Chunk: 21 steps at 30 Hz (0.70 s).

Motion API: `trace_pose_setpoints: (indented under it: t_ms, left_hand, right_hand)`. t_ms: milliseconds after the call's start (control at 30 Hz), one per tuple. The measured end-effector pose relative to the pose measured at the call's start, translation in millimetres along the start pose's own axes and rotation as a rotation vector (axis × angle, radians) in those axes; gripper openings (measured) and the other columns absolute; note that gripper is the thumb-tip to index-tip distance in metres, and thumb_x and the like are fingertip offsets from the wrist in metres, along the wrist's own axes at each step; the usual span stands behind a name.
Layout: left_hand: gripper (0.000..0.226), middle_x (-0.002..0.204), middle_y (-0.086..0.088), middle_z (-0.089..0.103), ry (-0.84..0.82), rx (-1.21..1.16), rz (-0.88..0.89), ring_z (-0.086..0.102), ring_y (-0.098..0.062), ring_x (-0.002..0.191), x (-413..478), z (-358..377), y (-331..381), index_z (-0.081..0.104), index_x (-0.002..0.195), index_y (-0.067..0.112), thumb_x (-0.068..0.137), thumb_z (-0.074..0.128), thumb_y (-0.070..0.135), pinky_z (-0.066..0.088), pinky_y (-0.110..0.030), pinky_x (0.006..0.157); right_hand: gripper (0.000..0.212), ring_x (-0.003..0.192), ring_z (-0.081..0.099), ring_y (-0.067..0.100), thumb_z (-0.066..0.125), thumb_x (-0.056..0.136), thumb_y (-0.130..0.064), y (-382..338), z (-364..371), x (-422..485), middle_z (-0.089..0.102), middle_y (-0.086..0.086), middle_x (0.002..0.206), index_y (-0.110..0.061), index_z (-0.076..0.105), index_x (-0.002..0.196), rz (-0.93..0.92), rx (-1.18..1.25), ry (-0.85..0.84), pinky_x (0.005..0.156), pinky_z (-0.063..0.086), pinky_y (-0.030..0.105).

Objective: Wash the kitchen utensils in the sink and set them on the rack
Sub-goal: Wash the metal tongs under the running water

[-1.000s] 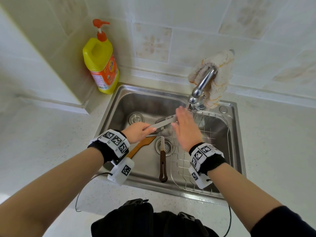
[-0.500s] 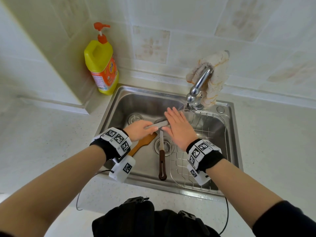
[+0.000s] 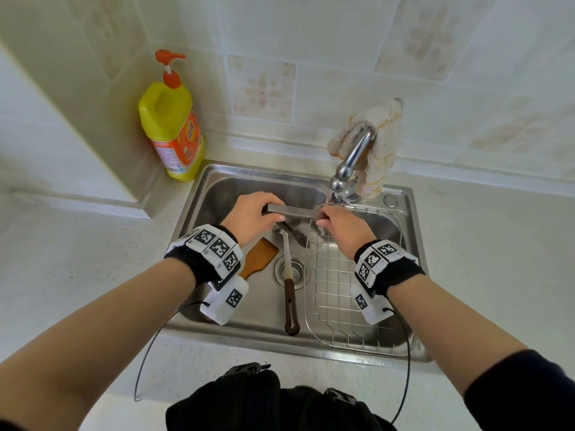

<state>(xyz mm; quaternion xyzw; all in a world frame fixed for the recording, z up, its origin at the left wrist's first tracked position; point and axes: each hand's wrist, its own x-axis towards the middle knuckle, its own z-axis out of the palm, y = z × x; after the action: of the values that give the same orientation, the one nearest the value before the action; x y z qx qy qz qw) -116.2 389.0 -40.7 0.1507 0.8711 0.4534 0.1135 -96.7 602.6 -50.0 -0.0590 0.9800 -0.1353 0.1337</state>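
Head view: a flat, shiny steel utensil (image 3: 292,210) bridges both hands; left hand (image 3: 252,217) grips one end, right hand (image 3: 343,230) clasps the other.

Pale speckled bench (image 3: 77,275) with a steel sink (image 3: 199,219) sunk into it, tiled wall right behind. Going by the sink's middle: a yellow dish soap bottle (image 3: 171,132) stands upright on the bench at 11 o'clock, tucked into the corner. The tap (image 3: 351,163) sits on the back rim at about 1 o'clock with a cloth (image 3: 379,141) draped over it. Down in the basin, a wire rack (image 3: 336,290) takes up the whole 3 o'clock half. A brown-handled knife (image 3: 291,306) lies across the drain (image 3: 298,269), handle pointing to 6. A wooden spatula (image 3: 258,256) lies at 9 o'clock, partly hidden.
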Motion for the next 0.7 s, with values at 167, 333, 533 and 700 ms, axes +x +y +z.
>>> trace_pose_setpoints:
  t_ms: [167, 333, 533, 700]
  left_hand:
    - [0.021, 0.085, 0.011, 0.061, 0.165, -0.144, -0.072, 0.062, -0.003, 0.075, -3, -9, 9, 0.058, 0.101, 0.020, 0.082, 0.068, 0.017, 0.051, -0.015, 0.071]
    - [0.032, 0.091, 0.000, 0.064, 0.252, -0.254, -0.151, 0.065, -0.010, 0.073, -4, -9, 10, 0.048, 0.106, 0.017, 0.081, 0.069, 0.019, 0.054, -0.016, 0.066]
    - [0.036, 0.085, 0.005, 0.062, 0.340, -0.246, -0.152, 0.064, -0.009, 0.070, 0, -13, 9, 0.046, 0.111, 0.012, 0.083, 0.068, 0.019, 0.053, -0.013, 0.064]
    - [0.041, 0.082, 0.009, 0.055, 0.433, -0.270, -0.179, 0.062, -0.008, 0.069, 2, -15, 4, 0.042, 0.116, 0.005, 0.084, 0.066, 0.014, 0.055, -0.026, 0.075]
  right_hand:
    - [0.028, 0.088, 0.054, 0.015, 0.038, 0.099, -0.031, -12, -2, -1, 0.059, 0.003, 0.107, -0.012, 0.050, 0.115, 0.011, 0.132, 0.054, 0.078, 0.042, 0.027]
    - [0.029, 0.096, 0.059, 0.019, 0.037, 0.099, -0.029, -18, 1, -6, 0.060, 0.004, 0.109, -0.014, 0.048, 0.121, -0.022, 0.184, 0.062, 0.081, 0.044, 0.029]
    - [0.021, 0.083, 0.053, 0.016, 0.050, 0.095, -0.026, -24, 1, 2, 0.059, 0.004, 0.093, -0.008, 0.056, 0.105, -0.050, 0.302, 0.155, 0.078, 0.044, 0.029]
    - [0.036, 0.092, 0.057, 0.016, 0.054, 0.092, -0.033, -32, -4, 6, 0.062, 0.003, 0.101, -0.009, 0.057, 0.118, -0.051, 0.323, 0.235, 0.088, 0.046, 0.031]
